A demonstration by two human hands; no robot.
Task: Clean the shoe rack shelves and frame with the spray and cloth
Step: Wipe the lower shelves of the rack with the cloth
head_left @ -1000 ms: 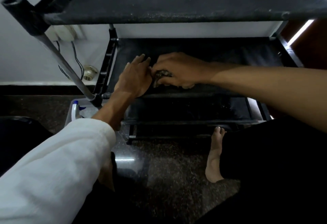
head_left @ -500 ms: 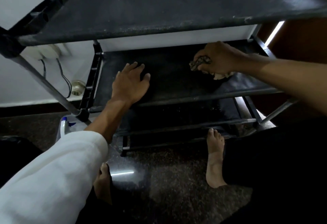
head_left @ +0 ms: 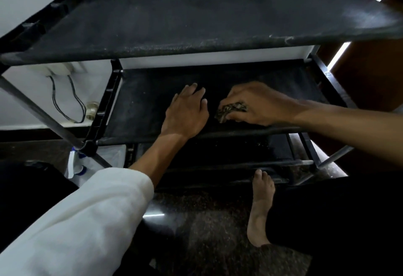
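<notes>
Head view: faces a black shoe rack (head_left: 91, 144) from close above. Lays the left hand (head_left: 185, 114) palm down on the middle shelf (head_left: 141, 105) near its front edge, fingers straight and slightly spread, holding nothing. Grips a mottled cloth (head_left: 231, 109) in the right hand (head_left: 255, 103), fingers curled round it, and presses it onto the same shelf just beside the left hand, also near the front edge. Leaves the spray bottle (head_left: 75, 164), white with blue parts, on the floor (head_left: 207, 221) at the rack's front left corner, partly hidden behind a slanting frame leg and well apart from both hands. Shows a dusty top shelf (head_left: 196, 20) above. Wears a white sleeve (head_left: 76, 227) on the left arm. Rests a bare foot (head_left: 260, 208) on the floor, toes at the rack's lowest front bar.
</notes>
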